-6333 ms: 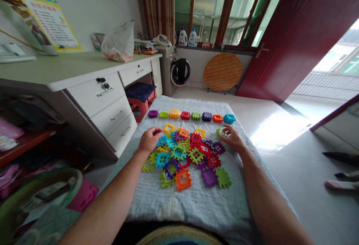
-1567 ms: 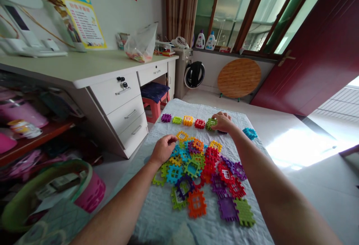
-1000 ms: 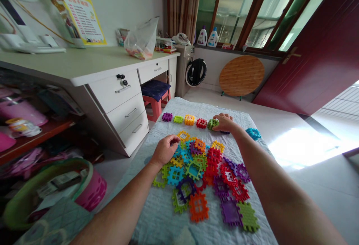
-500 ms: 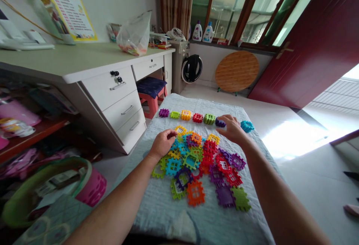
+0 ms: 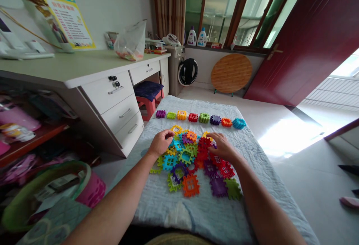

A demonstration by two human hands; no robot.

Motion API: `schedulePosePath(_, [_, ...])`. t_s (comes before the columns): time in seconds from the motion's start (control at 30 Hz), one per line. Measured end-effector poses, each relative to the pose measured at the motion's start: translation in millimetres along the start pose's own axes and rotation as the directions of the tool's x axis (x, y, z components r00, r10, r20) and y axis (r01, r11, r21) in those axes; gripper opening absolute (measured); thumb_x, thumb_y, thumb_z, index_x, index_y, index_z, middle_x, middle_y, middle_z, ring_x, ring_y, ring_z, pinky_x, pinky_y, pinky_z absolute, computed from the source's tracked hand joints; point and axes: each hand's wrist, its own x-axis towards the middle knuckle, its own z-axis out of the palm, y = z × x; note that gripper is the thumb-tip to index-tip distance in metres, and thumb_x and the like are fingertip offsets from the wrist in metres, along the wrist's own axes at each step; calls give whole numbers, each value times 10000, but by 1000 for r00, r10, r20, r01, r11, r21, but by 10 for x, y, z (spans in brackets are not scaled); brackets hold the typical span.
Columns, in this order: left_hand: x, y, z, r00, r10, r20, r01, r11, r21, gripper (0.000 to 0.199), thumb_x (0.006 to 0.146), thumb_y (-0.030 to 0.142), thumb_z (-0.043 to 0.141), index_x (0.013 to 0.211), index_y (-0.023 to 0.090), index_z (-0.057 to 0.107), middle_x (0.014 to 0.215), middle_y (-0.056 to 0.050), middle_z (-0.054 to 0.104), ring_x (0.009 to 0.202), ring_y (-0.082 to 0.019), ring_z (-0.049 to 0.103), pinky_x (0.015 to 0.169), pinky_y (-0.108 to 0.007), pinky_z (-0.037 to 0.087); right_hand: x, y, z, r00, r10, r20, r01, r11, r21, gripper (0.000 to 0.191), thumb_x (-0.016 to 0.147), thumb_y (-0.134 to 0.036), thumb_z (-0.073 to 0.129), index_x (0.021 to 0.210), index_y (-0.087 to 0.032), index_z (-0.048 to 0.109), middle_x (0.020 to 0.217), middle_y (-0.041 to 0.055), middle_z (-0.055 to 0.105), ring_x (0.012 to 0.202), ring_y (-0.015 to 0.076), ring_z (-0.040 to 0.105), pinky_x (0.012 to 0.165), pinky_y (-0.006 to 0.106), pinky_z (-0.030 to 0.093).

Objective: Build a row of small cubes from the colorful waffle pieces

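A pile of colourful plastic building squares with notched edges (image 5: 186, 156) lies on the cloth-covered table. My left hand (image 5: 161, 143) is at the pile's left edge with its fingers curled, close to a yellow square (image 5: 176, 129); whatever is between its fingertips is hidden. Over the right side of the pile hovers my right hand (image 5: 223, 148), fingers apart, near red squares (image 5: 204, 144) and a mostly covered yellow one. Behind the pile stands a row of small blocks, among them a dark purple block (image 5: 215, 120), an orange block (image 5: 226, 122) and a blue block (image 5: 239, 123).
A white desk (image 5: 109, 88) with drawers stands at the left, a plastic bag (image 5: 131, 43) on its top. Beyond the table are a stool (image 5: 148, 92), a washing machine (image 5: 175, 65) and a round wooden board (image 5: 231, 73). A green-rimmed basket (image 5: 88, 179) sits at lower left.
My right hand has drawn back from the row to the pile, uncovering the orange block between the dark purple and blue ones. My left hand stays beside the pile. The view has shifted slightly.
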Motion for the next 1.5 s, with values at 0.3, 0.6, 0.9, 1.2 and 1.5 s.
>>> schedulePosePath(0.3, [4,-38,15,999,38,1,-38,999,25,207,705,195,520,854,180,664,879,-31,712,828,-183,654,822,-294,509,-3,-4,87,997,29,-68,-35,996,-87,506,681,-235,557,1186,-198,570,1113,86,627,1031,269,504,889,373,361])
schedulePosePath(0.6, [0,-32,11,999,51,2,-51,998,47,209,711,195,514,856,178,663,877,-34,710,829,-187,654,825,-303,505,-62,237,-36,923,293,-248,-342,922,-184,402,721,-318,556,1111,-243,615,1107,75,620,1032,290,494,846,387,350])
schedulePosePath(0.9, [1,-17,7,998,61,9,-62,997,54,205,711,189,512,852,175,660,876,-35,709,827,-186,653,827,-298,504,-91,200,-18,934,238,-266,-289,942,-169,310,779,-284,539,1068,-243,642,1181,73,586,1068,286,458,869,401,328])
schedulePosePath(1.2, [-1,-23,12,999,45,10,-46,997,58,213,711,195,516,860,169,666,883,-40,709,827,-186,649,822,-302,505,3,-32,192,993,-5,-120,-7,995,-96,306,783,-263,593,1084,-255,652,1075,46,652,997,252,473,855,378,324])
schedulePosePath(1.5, [-8,13,-1,999,40,8,-40,997,60,204,712,200,520,850,162,666,865,-44,706,806,-185,645,813,-302,505,50,1,255,993,-15,-121,13,1000,-17,306,754,-192,572,1052,-211,640,967,54,651,920,221,496,862,362,338])
